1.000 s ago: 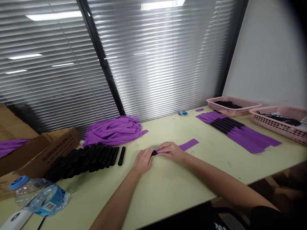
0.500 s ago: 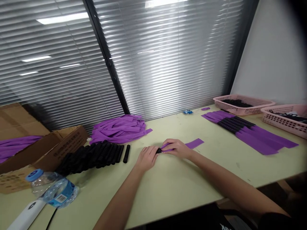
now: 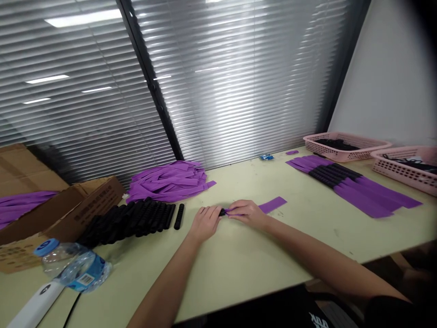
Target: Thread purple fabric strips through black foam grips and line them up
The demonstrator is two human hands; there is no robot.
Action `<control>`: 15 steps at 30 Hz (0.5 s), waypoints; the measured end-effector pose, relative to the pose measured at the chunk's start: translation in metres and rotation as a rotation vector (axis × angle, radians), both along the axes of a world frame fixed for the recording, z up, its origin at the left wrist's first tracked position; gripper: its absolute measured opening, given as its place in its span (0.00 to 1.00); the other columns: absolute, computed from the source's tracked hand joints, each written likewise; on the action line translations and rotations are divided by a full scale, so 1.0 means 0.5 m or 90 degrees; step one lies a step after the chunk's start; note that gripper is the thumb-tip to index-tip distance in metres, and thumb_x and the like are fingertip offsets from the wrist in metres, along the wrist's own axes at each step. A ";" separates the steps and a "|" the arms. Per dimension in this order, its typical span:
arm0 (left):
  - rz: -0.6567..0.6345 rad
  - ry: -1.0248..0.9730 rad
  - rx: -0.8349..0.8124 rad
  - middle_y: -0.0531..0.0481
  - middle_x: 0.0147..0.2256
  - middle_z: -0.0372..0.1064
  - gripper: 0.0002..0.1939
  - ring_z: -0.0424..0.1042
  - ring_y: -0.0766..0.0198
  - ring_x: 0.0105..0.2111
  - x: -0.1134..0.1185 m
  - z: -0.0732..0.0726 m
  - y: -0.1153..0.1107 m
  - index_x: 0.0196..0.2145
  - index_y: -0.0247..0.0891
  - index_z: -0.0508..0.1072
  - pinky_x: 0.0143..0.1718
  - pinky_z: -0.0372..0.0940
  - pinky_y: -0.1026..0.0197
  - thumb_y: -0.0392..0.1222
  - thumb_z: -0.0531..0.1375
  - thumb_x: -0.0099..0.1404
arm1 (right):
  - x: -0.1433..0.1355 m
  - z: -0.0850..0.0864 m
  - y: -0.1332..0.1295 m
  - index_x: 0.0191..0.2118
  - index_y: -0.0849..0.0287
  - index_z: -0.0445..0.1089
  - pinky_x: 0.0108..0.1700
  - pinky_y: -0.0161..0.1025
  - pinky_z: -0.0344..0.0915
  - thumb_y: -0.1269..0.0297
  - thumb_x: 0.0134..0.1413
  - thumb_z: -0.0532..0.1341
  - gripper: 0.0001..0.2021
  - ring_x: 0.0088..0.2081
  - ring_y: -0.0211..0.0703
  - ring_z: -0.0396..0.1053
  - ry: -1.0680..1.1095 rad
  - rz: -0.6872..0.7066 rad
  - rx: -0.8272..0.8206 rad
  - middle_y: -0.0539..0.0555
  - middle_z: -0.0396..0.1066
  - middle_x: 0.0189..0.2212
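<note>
My left hand point(image 3: 205, 223) is closed around a black ribbed tube point(image 3: 222, 212), and only the tube's right end shows. Close beside it, my right hand point(image 3: 247, 213) pinches a purple strap point(image 3: 273, 204) at the tube's end. The strap's free part runs out to the right beyond my right hand and lies on the table. Whether the strap reaches inside the tube is hidden by my fingers. One loose black tube point(image 3: 179, 216) lies left of my left hand, at the end of a pile of similar tubes point(image 3: 136, 219).
Purple straps point(image 3: 167, 181) are heaped by the window blinds. Straps with black tubes on them point(image 3: 336, 175) lie in a row at the right. Pink baskets point(image 3: 348, 155) stand behind them. At the left are a cardboard box point(image 3: 85, 205) and a plastic bottle point(image 3: 78, 266).
My right hand has shifted slightly left along with the strap, its fingers now narrower at the tube's end. The camera view has moved a little.
</note>
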State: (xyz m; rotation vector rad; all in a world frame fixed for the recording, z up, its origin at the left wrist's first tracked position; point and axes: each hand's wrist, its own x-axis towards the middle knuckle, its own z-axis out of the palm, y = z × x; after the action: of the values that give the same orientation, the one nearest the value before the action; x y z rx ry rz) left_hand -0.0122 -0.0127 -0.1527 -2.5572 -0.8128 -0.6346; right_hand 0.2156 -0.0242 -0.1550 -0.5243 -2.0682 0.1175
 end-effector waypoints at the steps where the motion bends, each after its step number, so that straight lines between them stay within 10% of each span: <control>1: -0.001 0.000 -0.002 0.40 0.44 0.71 0.17 0.69 0.55 0.41 0.000 -0.001 -0.001 0.52 0.33 0.65 0.42 0.61 0.53 0.41 0.45 0.71 | -0.001 -0.002 0.000 0.41 0.58 0.77 0.41 0.34 0.71 0.63 0.59 0.60 0.09 0.37 0.39 0.73 0.000 0.000 -0.002 0.56 0.75 0.38; 15: 0.056 -0.001 -0.016 0.45 0.45 0.70 0.18 0.68 0.57 0.42 -0.006 0.017 0.003 0.54 0.41 0.65 0.43 0.59 0.56 0.48 0.47 0.71 | 0.016 0.023 0.009 0.44 0.55 0.75 0.45 0.37 0.70 0.60 0.59 0.60 0.11 0.42 0.40 0.71 -0.069 -0.031 -0.022 0.56 0.72 0.42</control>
State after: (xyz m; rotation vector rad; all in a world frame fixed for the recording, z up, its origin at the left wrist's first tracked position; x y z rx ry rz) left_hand -0.0150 -0.0110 -0.1444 -2.5271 -0.9340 -0.6035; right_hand 0.2238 -0.0199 -0.1434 -0.6136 -2.1610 0.0989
